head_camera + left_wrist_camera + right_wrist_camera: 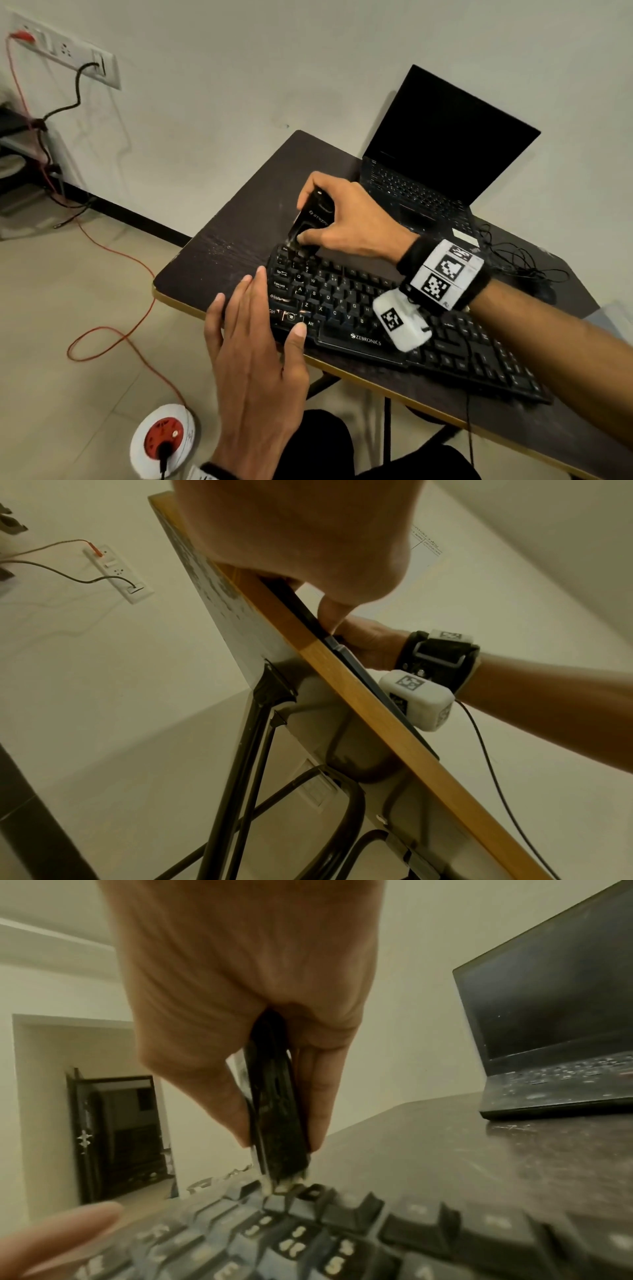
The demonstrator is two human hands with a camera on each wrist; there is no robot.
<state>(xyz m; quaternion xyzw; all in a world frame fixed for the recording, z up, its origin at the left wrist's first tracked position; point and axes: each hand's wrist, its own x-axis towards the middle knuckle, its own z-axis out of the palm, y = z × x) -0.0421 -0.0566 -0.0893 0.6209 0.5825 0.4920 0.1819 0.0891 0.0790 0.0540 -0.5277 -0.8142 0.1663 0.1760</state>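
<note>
Nearly upright brush (pixel 310 219), keyboard (pixel 342 291) corner, table (pixel 236 250) edge close

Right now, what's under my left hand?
The left hand lies flat over the left end of the Zebronics keyboard and the edge of the table; the keyboard corner beneath it is hidden.

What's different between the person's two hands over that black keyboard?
The right hand curls round a black brush tool, its tip down among the top-left keys; the left hand holds nothing, its fingers straight. The right hand stands raised over the back rows of the keyboard; the left hand lies low at its near left corner. Both are at the keyboard's left end.
</note>
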